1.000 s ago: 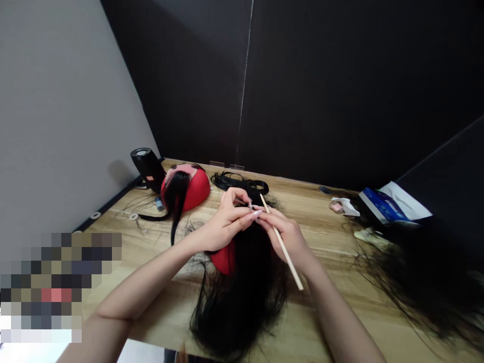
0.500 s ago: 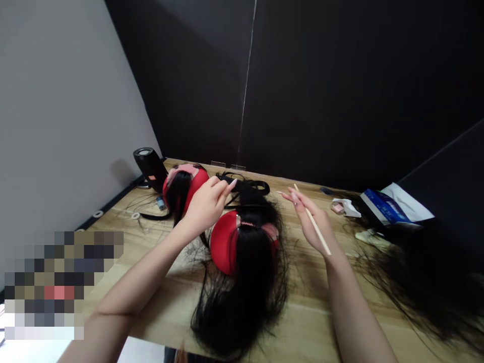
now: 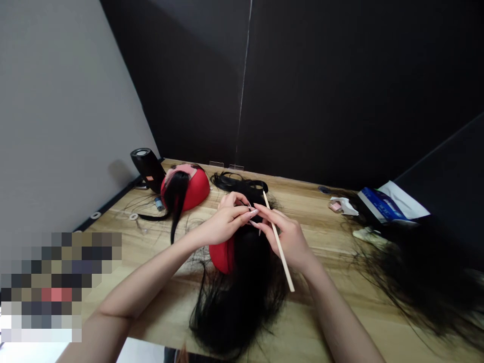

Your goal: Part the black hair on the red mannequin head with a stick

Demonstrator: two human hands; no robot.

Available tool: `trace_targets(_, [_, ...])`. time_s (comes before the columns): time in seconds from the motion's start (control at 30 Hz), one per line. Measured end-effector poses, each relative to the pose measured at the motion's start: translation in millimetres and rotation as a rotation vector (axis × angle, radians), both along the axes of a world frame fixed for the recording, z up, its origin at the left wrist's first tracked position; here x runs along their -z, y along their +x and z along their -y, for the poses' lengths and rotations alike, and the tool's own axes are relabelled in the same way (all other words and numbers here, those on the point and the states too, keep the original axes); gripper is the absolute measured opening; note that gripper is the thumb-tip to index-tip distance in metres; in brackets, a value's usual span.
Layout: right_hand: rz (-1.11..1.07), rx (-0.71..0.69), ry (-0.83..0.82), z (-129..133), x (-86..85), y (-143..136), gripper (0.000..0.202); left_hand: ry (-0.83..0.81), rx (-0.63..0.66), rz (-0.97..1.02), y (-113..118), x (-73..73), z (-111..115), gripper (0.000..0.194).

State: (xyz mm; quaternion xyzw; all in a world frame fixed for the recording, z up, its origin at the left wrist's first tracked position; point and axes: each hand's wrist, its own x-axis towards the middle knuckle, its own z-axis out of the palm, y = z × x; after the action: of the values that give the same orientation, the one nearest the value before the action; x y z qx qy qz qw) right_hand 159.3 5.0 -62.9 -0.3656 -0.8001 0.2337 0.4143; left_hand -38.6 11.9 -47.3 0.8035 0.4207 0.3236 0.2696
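- The left hand (image 3: 223,224) is nearly closed, its thumb and forefinger pinched together above the near red wig block (image 3: 222,254); what they pinch is too small to make out
- The right hand (image 3: 289,237) is curled narrowly around a thin wooden stick (image 3: 279,243), which runs slantwise through the fingers, its upper tip pointing away from the block and its lower end jutting out past the wrist
- The fingertips of both hands meet just over the top of the block
- The black hair (image 3: 242,297) on the block spills toward the near edge of the bench (image 3: 325,312)
- Most of the block is hidden by the hands and hair; only a red patch shows on its left side
- A second red block (image 3: 191,186) with a black strand lies behind and to the left of the near one, with a black speaker (image 3: 147,166) beyond it
- Far right of the block, a dark mass of hair (image 3: 423,282) is hard to make out against the shadow
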Motion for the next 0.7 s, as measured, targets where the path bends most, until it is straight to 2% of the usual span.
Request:
trace_targets(0.17, [-0.118, -0.022, -0.145, -3, 6.4, -4, 0.04, -0.001, 0.048, -0.046, 0, -5.6, 3, 0.041])
trace_targets(0.3, [-0.154, 0.043, -0.124, -6, 10.7, -8, 0.024, -0.008, 0.079, -0.069, -2, -10.4, 5, 0.038])
trace_targets(0.43, [-0.187, 0.066, -0.145, -7, 8.1, -7, 0.02, -0.001, 0.093, -0.072, -6, -14.4, 6, 0.038])
trace_targets(0.5, [-0.138, 0.08, -0.108, -8, 6.3, -6, 0.022, 0.022, 0.08, -0.074, -4, -14.0, 7, 0.039])
trace_targets(0.6, [-0.033, 0.05, -0.069, -7, 5.5, -7, 0.035, 0.073, 0.02, -0.117, 1, -10.0, 8, 0.037])
trace_targets(0.7, [-0.022, 0.038, -0.088, -8, 5.1, -7, 0.029, 0.102, -0.041, -0.162, 5, -5.2, 10, 0.037])
